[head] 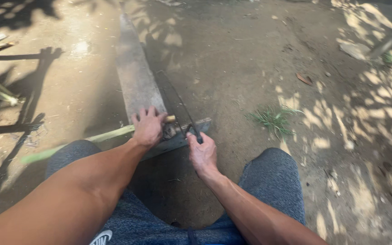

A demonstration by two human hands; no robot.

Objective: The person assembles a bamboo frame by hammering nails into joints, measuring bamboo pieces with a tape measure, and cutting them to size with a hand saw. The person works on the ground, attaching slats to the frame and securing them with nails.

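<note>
Head view: left hand (148, 127) pressed palm-down on a green bamboo stick (87, 139), fingers (147, 113) spread over it, pinning it across the near end of a grey wooden plank (134, 72). Stick's long axis running left to right, slightly rising toward the right, cut tip just past the plank's right edge, the blurred green end pointing off to the left over the dirt ground (250, 59). Right hand (202, 154) closed around the handle of a black-framed saw (180, 106), frame stretching away along the plank's right edge. Grass tuft (273, 119) well apart to the right.
</note>
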